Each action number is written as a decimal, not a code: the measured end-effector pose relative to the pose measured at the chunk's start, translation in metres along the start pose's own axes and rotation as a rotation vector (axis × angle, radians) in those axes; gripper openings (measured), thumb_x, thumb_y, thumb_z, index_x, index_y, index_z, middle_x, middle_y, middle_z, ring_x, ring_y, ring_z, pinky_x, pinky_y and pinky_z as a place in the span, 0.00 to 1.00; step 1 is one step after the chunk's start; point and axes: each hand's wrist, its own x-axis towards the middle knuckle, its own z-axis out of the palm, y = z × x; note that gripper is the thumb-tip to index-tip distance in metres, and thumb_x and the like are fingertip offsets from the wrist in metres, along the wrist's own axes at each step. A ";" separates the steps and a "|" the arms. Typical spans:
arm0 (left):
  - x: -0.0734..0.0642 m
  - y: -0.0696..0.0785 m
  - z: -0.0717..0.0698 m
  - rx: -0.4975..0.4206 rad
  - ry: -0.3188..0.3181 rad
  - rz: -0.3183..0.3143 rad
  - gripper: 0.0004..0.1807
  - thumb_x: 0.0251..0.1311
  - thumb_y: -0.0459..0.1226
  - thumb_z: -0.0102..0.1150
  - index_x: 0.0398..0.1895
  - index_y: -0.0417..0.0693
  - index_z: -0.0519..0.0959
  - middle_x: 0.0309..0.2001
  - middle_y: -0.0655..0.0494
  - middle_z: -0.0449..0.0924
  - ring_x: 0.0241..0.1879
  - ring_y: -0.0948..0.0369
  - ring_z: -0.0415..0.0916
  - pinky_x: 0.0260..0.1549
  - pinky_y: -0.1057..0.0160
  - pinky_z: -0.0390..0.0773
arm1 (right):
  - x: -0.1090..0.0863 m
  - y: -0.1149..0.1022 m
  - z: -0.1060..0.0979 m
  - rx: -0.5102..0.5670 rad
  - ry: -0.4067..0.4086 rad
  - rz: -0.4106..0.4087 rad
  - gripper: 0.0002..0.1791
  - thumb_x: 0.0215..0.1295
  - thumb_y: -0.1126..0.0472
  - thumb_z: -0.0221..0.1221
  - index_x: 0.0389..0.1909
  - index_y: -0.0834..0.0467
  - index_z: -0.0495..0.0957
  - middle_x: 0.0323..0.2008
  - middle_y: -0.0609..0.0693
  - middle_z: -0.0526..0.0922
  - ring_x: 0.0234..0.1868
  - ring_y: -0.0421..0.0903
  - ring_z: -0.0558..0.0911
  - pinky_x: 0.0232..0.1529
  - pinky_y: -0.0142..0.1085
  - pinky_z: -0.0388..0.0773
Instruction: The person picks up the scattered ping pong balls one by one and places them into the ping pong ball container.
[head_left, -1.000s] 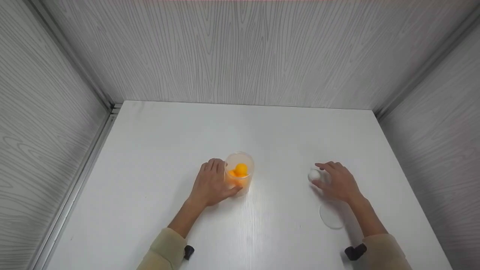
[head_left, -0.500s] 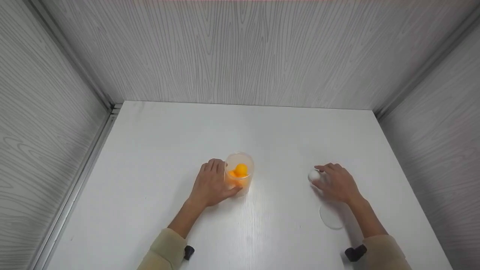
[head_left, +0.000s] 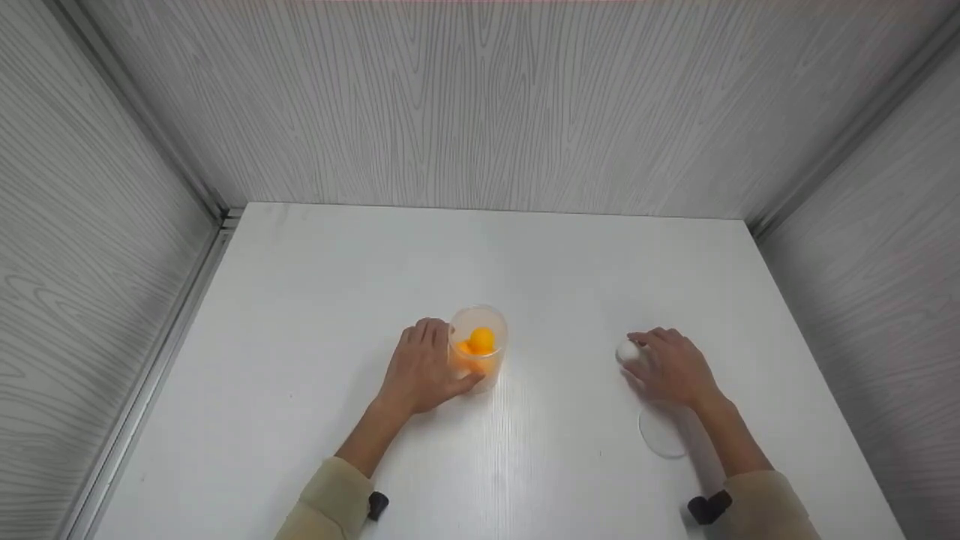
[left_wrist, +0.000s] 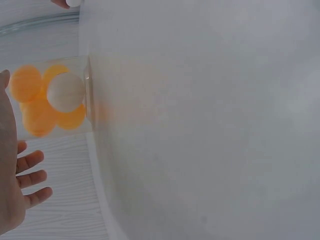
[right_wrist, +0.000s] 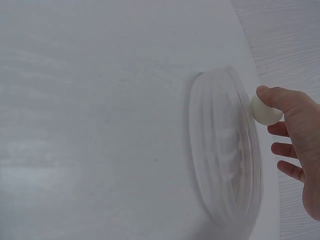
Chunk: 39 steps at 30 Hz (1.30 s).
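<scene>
A clear plastic container (head_left: 480, 367) stands upright on the table, with several orange ping-pong balls (left_wrist: 39, 116) and a white one (left_wrist: 66, 92) visible inside. My left hand (head_left: 420, 367) holds it from the left side, thumb across the near side and fingers around the far side; in the left wrist view its other fingers are spread. Farther right, my right hand (head_left: 672, 367) pinches a white ping-pong ball (right_wrist: 266, 110) between thumb and fingers, close to the tabletop. Part of that ball is hidden by the fingers in the head view.
A clear round lid (right_wrist: 220, 145) lies on the white table (head_left: 540, 465), just nearer than my right hand. Grey wood-grain panels (head_left: 480, 105) rise along the back and both sides. A black wrist device (head_left: 709, 507) sits by the right sleeve.
My right hand has settled slightly lower and its fingers have drawn in on the white ball. The left hand and the container stay put.
</scene>
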 end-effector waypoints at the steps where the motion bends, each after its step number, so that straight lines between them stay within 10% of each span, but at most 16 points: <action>1: 0.000 0.000 0.000 -0.003 -0.004 -0.003 0.42 0.57 0.70 0.61 0.55 0.43 0.71 0.51 0.48 0.78 0.53 0.51 0.75 0.56 0.54 0.79 | 0.000 0.000 0.000 0.004 -0.002 0.004 0.27 0.61 0.50 0.74 0.59 0.56 0.84 0.49 0.54 0.88 0.49 0.56 0.84 0.49 0.52 0.81; 39: 0.000 0.000 -0.002 0.028 -0.032 0.002 0.43 0.59 0.70 0.59 0.56 0.42 0.72 0.52 0.46 0.79 0.55 0.50 0.75 0.57 0.53 0.78 | 0.005 -0.002 -0.002 0.045 0.142 -0.060 0.21 0.58 0.55 0.76 0.51 0.56 0.88 0.42 0.53 0.89 0.42 0.54 0.85 0.42 0.50 0.84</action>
